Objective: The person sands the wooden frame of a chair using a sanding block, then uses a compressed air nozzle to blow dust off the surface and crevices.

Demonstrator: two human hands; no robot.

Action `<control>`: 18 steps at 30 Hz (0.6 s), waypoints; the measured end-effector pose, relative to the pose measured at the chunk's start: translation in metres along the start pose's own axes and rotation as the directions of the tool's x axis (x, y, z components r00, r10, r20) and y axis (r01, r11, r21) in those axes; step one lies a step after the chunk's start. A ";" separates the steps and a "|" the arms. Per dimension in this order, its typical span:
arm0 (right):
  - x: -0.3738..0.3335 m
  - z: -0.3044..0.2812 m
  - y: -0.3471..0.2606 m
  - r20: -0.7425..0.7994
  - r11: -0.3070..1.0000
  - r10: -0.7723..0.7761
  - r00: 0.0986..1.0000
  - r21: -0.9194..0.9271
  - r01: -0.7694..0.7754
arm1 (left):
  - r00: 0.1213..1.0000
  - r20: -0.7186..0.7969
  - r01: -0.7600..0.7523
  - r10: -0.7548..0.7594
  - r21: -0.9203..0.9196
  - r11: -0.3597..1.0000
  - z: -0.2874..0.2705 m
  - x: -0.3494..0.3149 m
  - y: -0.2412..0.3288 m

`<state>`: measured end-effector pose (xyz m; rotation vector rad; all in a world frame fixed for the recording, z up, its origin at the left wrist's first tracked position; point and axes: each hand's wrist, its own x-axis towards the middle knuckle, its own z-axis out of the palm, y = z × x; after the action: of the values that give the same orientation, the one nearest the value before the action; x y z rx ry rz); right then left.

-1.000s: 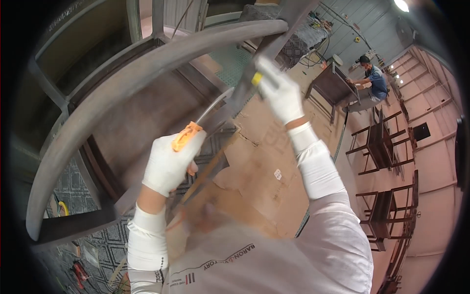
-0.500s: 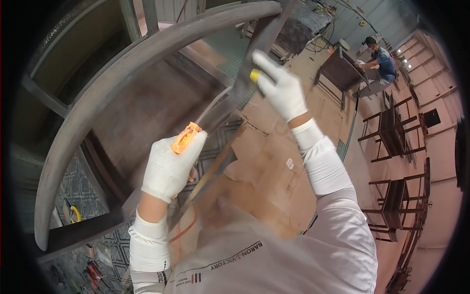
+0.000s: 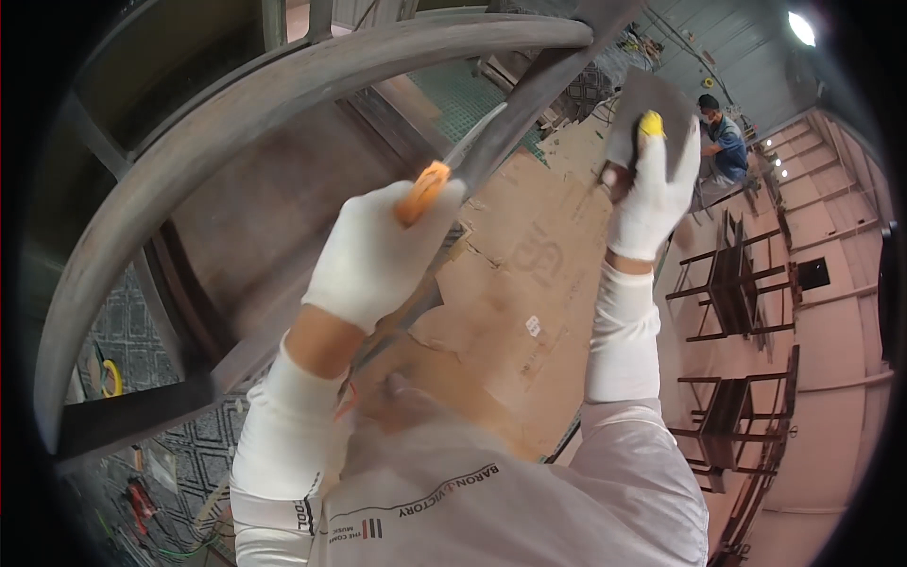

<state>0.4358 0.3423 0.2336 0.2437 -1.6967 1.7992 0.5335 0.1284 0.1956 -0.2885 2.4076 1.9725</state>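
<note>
An orange-handled tool (image 3: 425, 189) is gripped in the left hand (image 3: 373, 260), white glove closed tight around the handle, and its thin metal blade (image 3: 477, 137) is angled up and to the right, toward the straight dark bar (image 3: 529, 99) of the metal frame. The blade tip is seen right at that bar, though actual contact cannot be told. Off to the right, a grey sheet of abrasive paper (image 3: 652, 94) is held up by the right hand (image 3: 652, 194), fingers curled around its lower edge, with a yellow piece (image 3: 650, 123) pinched at the fingertips. The two hands are kept well apart, the bar running between them. Above the left hand, the broad curved band (image 3: 283, 85) of the frame is seen sweeping across the view. Flattened cardboard (image 3: 529, 274) is spread on the floor beneath both hands. In the background at the upper right, another person (image 3: 723, 142) is seen crouched near dark metal chair frames (image 3: 732, 274).
</note>
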 end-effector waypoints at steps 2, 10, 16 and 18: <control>-0.008 -0.018 -0.008 0.051 0.975 0.068 0.996 -0.214 -0.056 | 0.998 0.058 0.028 -0.028 -0.003 1.000 0.008 0.006 0.008; -0.041 -0.078 0.028 0.068 0.875 0.223 0.972 -0.454 -0.169 | 0.996 0.061 0.044 -0.069 0.353 0.935 0.035 0.028 -0.036; -0.045 -0.070 0.031 0.105 0.854 0.224 0.969 -0.501 -0.143 | 0.990 0.038 0.117 -0.133 0.276 0.954 0.021 0.025 -0.070; -0.040 -0.065 0.042 0.146 0.835 0.137 0.980 -0.550 -0.034 | 0.986 0.081 0.131 -0.148 0.186 0.974 0.016 0.018 -0.055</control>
<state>0.4619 0.3928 0.1678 0.0809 -2.3045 1.2993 0.5220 0.1315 0.1367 -0.3419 2.4116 1.6598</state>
